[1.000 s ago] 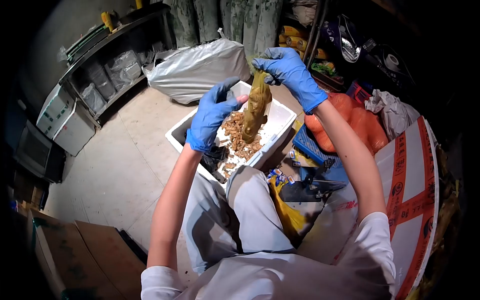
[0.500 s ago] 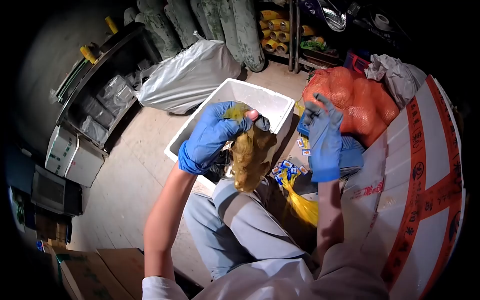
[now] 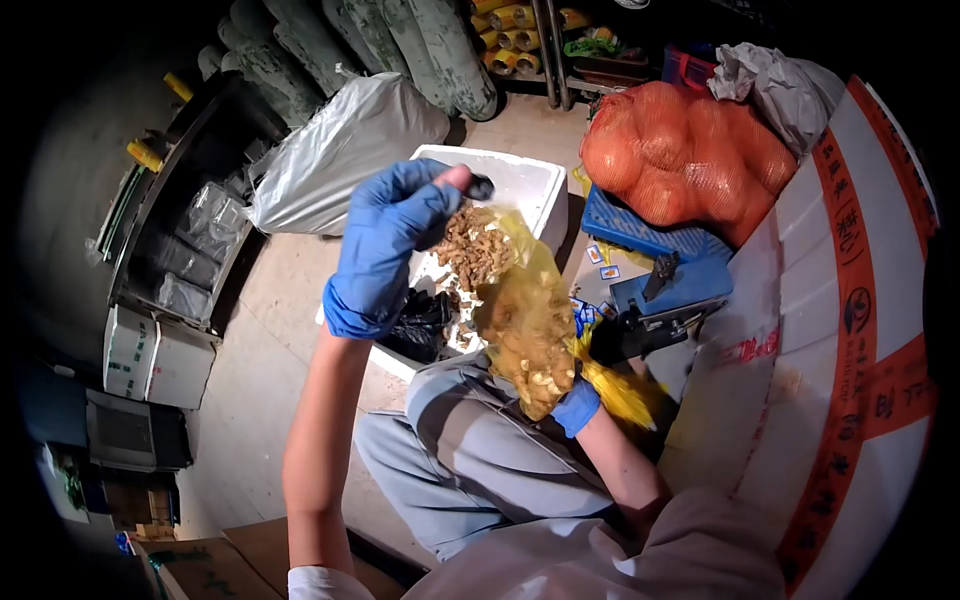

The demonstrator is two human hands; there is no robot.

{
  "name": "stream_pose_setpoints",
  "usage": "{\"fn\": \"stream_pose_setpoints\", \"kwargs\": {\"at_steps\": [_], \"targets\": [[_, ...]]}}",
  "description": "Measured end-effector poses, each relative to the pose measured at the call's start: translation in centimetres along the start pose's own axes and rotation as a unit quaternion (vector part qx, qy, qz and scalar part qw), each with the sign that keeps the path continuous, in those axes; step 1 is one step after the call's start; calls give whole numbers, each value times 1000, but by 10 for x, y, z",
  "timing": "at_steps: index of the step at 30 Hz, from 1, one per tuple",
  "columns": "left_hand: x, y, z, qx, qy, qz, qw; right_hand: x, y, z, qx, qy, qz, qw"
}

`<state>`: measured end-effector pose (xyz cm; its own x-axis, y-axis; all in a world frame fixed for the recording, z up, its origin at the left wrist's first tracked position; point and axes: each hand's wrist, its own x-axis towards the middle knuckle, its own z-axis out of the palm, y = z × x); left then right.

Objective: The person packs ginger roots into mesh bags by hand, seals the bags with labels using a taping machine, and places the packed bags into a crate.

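My left hand [image 3: 390, 235], in a blue glove, is raised over the foam box [image 3: 548, 190]. Its thumb and fingers are pinched together by a dark glove tip; what they hold, if anything, is hidden. Below it hangs a yellow mesh bag [image 3: 525, 320] filled with knobbly brown pieces that look like ginger. My right hand [image 3: 578, 408] supports the bag's lower end from beneath, its fingers hidden behind it. Loose ginger pieces [image 3: 475, 250] lie in the box beside black plastic [image 3: 422, 325].
To the right stand a blue device [image 3: 670, 288], small labels [image 3: 598, 258] and a bundle of yellow mesh bags [image 3: 612, 385]. An orange net sack [image 3: 690, 165] sits behind them. A large taped white box [image 3: 800, 350] flanks the right side, and a silver-grey bag [image 3: 345, 150] lies at back left.
My right hand has come down from beside the blue device to under the mesh bag. My left hand has moved up and left, off the bag's top. The bag now sits slightly lower and right.
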<state>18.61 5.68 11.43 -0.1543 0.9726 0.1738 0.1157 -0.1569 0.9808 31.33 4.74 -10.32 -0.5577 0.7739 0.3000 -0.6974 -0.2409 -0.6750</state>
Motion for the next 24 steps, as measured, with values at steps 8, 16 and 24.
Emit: {"fn": "stream_pose_setpoints", "kwargs": {"at_steps": [8,16,24], "targets": [[-9,-23,-8,10,-115,-22,993,-10,-13,-29,180,81,78,977],[0,-14,14,31,-280,-57,958,-18,-9,-49,366,-49,121,921],[-5,-7,18,123,-257,-121,951,-33,7,-68,349,73,263,896]]}}
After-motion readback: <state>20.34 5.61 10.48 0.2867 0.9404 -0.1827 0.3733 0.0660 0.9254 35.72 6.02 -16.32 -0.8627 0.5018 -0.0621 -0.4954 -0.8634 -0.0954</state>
